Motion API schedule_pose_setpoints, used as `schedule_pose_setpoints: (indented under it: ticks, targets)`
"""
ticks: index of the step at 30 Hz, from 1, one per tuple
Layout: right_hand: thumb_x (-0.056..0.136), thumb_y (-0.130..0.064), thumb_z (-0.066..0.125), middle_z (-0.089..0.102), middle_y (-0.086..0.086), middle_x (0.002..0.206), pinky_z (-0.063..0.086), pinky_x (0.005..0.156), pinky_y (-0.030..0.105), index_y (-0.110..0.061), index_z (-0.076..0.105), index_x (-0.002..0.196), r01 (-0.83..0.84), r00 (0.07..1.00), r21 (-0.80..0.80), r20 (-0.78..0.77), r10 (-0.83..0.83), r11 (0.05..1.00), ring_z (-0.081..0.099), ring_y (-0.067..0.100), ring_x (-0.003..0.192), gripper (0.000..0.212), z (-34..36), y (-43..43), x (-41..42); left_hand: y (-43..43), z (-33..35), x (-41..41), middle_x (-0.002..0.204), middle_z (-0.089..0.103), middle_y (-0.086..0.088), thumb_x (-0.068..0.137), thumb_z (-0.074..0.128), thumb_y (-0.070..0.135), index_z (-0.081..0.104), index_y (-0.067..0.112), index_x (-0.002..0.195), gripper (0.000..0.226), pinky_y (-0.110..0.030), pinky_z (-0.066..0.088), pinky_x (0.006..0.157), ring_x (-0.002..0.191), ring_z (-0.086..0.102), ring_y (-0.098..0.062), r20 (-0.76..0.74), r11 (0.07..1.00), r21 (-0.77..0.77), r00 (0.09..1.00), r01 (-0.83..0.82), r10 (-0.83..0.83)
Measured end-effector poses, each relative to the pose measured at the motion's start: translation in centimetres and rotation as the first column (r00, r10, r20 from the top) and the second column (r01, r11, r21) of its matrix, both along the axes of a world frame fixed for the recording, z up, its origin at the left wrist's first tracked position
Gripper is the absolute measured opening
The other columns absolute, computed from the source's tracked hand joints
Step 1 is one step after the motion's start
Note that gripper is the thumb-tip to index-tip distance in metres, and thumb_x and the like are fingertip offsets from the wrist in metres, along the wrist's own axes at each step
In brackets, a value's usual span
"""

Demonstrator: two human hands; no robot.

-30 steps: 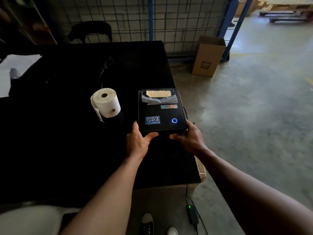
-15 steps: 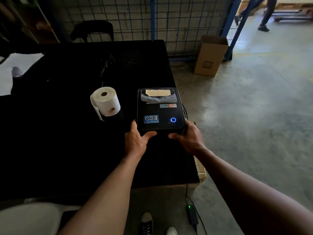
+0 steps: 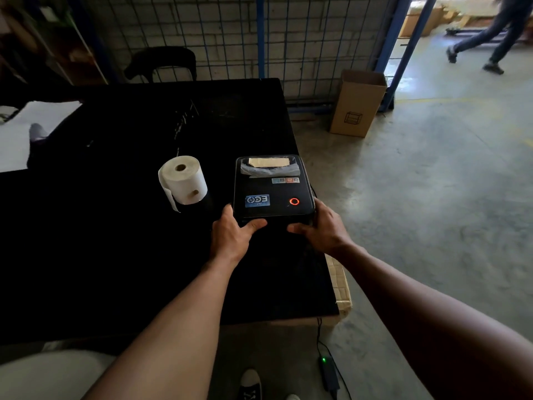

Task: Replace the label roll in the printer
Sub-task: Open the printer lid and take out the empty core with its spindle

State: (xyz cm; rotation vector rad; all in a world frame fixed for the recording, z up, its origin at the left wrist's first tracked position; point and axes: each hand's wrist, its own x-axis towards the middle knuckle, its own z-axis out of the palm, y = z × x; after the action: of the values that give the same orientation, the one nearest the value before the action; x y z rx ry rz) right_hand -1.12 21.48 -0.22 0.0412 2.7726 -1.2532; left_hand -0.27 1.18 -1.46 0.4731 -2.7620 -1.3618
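Observation:
A black label printer sits near the right edge of the black table, its lid down and a ring light glowing red on top. A strip of label shows at its far slot. My left hand grips the printer's near left corner, thumb along the front edge. My right hand grips the near right corner the same way. A white label roll stands on the table just left of the printer, with a loose tail hanging down its side.
A cardboard box stands on the concrete floor by a blue wire fence. A power adapter with a green light lies on the floor below the table. A person's legs cross the far right. A black chair stands behind the table.
The printer's ring light has turned from blue to red. Both hands stay on the printer's near corners. A person has walked into view at the far right.

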Motion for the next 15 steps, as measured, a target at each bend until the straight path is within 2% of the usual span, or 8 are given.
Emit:
schedule_pose_setpoints:
  ticks: [3,6,9,11,13,15]
  targets:
    - [0.077,-0.039,0.080,0.068,-0.002,0.115,0.048,0.088,0.031,-0.023,0.060,0.127,-0.020,1.000,0.012,0.000,0.020,1.000,0.062,0.019,0.106,0.057,2.4,0.3,-1.0,-0.1,2.4,-1.0,0.111,0.068,-0.008,0.069,0.078,0.058,0.060,0.009,0.115,0.070,-0.028,0.047,0.075,0.103,0.064,-0.026,-0.058,1.000,0.003,0.998,-0.010,0.010]
    - [0.082,-0.048,0.074,0.066,-0.004,0.109,0.053,0.087,0.034,-0.024,0.061,0.129,-0.024,1.000,0.000,0.002,0.024,1.000,0.064,0.017,0.098,0.055,4.7,0.3,-2.6,0.1,4.6,-2.5,0.106,0.070,-0.004,0.071,0.074,0.060,0.063,0.010,0.114,0.067,-0.028,0.049,0.075,0.098,0.065,-0.022,-0.110,0.994,0.087,0.991,-0.062,0.071]
    - [0.082,-0.057,0.070,0.068,-0.003,0.107,0.055,0.089,0.034,-0.024,0.065,0.125,0.033,0.999,-0.061,-0.002,-0.033,0.998,0.065,0.015,0.094,0.055,6.6,0.0,-4.9,0.6,6.6,-4.4,0.111,0.068,-0.002,0.082,0.065,0.049,0.061,0.013,0.122,0.054,-0.029,0.047,0.083,0.102,0.063,-0.020,-0.128,0.973,0.195,0.981,-0.119,0.146]
    - [0.081,-0.061,0.068,0.066,-0.008,0.094,0.050,0.077,0.026,-0.020,0.070,0.109,0.083,0.996,-0.089,0.028,-0.080,0.993,0.061,0.010,0.085,0.049,7.8,-0.2,-6.7,0.7,7.6,-5.7,0.116,0.065,0.000,0.087,0.064,0.038,0.056,0.013,0.130,0.051,-0.026,0.043,0.083,0.102,0.060,-0.016,-0.131,0.956,0.269,0.979,-0.117,0.156]
    - [0.076,-0.069,0.067,0.069,-0.002,0.089,0.045,0.066,0.024,-0.015,0.073,0.098,0.143,0.988,-0.132,0.068,-0.135,0.981,0.063,0.012,0.080,0.058,8.7,-0.4,-8.7,0.6,8.4,-7.3,0.121,0.065,-0.001,0.088,0.064,0.040,0.055,0.013,0.133,0.054,-0.026,0.045,0.085,0.106,0.060,-0.017,-0.136,0.953,0.284,0.979,-0.110,0.153]
    - [0.067,-0.078,0.067,0.071,0.004,0.092,0.045,0.062,0.026,-0.013,0.073,0.098,0.198,0.977,-0.167,0.117,-0.180,0.966,0.062,0.014,0.073,0.072,9.4,-0.8,-10.5,0.4,8.9,-8.9,0.119,0.066,-0.001,0.087,0.061,0.045,0.057,0.014,0.131,0.053,-0.026,0.047,0.084,0.108,0.061,-0.019,-0.142,0.956,0.276,0.980,-0.096,0.139]
